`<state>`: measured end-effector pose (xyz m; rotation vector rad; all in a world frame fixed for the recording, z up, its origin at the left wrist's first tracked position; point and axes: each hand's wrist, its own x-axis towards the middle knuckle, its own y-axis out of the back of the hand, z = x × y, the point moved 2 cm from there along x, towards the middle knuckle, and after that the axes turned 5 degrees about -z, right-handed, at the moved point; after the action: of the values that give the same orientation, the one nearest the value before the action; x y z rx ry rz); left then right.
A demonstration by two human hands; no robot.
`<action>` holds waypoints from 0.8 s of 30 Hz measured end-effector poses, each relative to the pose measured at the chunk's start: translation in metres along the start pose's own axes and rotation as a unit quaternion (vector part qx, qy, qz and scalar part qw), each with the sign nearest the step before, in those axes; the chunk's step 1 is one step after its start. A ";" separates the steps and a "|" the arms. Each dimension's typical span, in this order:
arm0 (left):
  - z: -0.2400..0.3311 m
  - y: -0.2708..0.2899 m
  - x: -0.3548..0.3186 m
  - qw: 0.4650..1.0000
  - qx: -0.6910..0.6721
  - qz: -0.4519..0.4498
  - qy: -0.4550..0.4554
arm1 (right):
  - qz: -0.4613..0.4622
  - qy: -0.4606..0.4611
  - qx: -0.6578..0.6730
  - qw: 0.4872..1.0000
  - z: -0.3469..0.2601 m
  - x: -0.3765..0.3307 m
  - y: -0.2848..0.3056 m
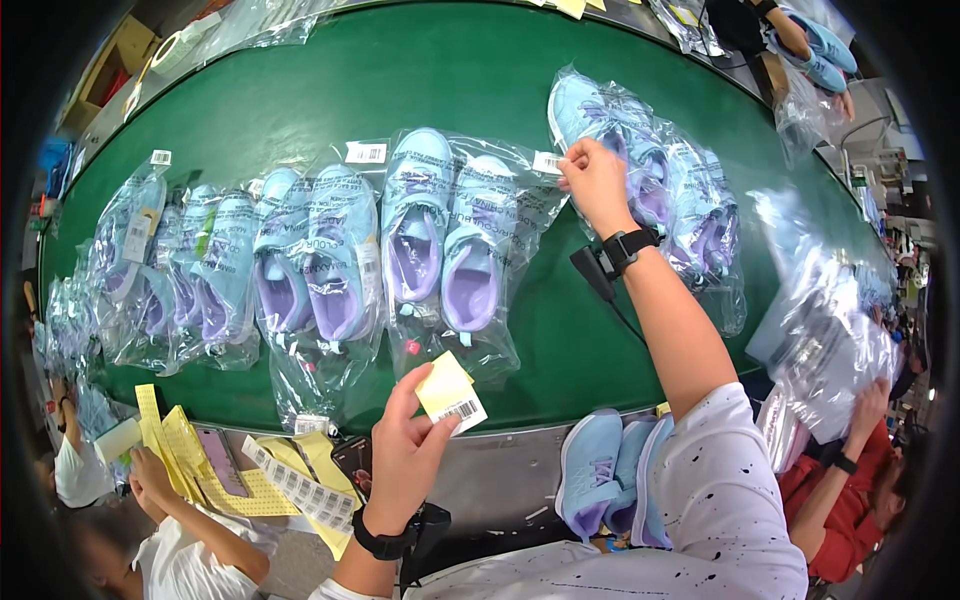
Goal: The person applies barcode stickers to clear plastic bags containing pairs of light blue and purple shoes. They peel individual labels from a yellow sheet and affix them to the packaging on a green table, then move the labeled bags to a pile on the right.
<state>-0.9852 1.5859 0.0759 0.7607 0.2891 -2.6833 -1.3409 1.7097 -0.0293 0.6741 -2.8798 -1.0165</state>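
Left hand [405, 455] pinches a small yellow paper sheet [442, 383] with a white barcode sticker [461, 413] above the green worktop's [560, 365] near edge, apparently keeping the printed face clear. Right hand [590, 180], fingertips nearly together, meets a white rectangular label [546, 162] on a transparent plastic bag [494, 352] containing 2 light-blue, lilac-lined shoes [420, 185].

Green table [350, 80], bagged blue shoes [421, 180]

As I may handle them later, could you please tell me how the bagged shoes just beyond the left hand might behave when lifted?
The bag will probably feel floppy and slippery, being thin, glossy, wrinkled plastic. The shoes seem likely to hold their shape, given their rounded, open collars. They may shift inside, as the bag spreads past them.
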 end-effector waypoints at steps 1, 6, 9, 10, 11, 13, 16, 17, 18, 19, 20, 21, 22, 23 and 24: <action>0.001 -0.002 -0.001 1.000 -0.003 0.001 0.003 | 0.008 0.023 -0.036 0.999 0.002 -0.002 0.005; 0.003 -0.001 -0.004 0.999 -0.012 0.002 0.038 | 0.141 0.135 -0.021 0.980 -0.031 -0.014 0.061; -0.001 -0.015 0.000 0.999 -0.013 -0.031 0.026 | 0.139 0.215 -0.340 0.905 0.064 0.016 0.102; -0.006 -0.013 -0.004 0.999 -0.013 -0.020 0.025 | 0.031 0.157 -0.207 0.965 0.058 0.010 0.082; -0.008 -0.014 -0.006 1.000 -0.014 -0.017 0.021 | 0.050 0.149 -0.252 0.955 0.047 -0.003 0.068; -0.005 -0.024 -0.006 1.000 -0.019 -0.017 0.019 | 0.019 0.124 -0.206 0.970 0.031 -0.039 0.057; 0.002 -0.034 -0.007 0.998 -0.025 -0.031 0.042 | -0.048 0.118 -0.233 0.964 0.013 -0.110 0.031; 0.005 -0.041 -0.005 0.998 -0.022 -0.041 0.044 | -0.048 0.136 -0.225 0.964 0.013 -0.129 0.030; 0.007 -0.046 -0.006 0.998 -0.016 -0.044 0.050 | -0.071 0.132 -0.174 0.973 0.012 -0.135 0.037; 0.010 -0.052 -0.007 0.997 -0.009 -0.045 0.055 | -0.095 0.129 -0.122 0.979 0.010 -0.138 0.045; 0.013 -0.060 -0.007 0.998 -0.016 -0.043 0.040 | -0.068 0.052 -0.029 0.996 0.022 -0.135 0.061; 0.017 -0.068 -0.006 0.999 -0.022 -0.039 0.025 | -0.039 -0.025 0.067 0.997 0.040 -0.124 0.079; 0.019 -0.073 -0.006 0.999 -0.026 -0.030 0.012 | 0.035 0.036 -0.093 0.994 0.066 -0.113 0.097; 0.015 -0.074 -0.006 0.999 -0.022 -0.041 0.020 | 0.039 -0.113 0.067 0.991 0.098 -0.108 0.117; 0.010 -0.072 -0.005 0.998 -0.018 -0.045 0.025 | 0.068 -0.081 0.044 0.993 0.094 -0.106 0.123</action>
<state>-1.0125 1.6514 0.0941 0.8239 0.3932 -2.7375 -1.3074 1.8937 -0.0162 0.4101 -3.0756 -0.9738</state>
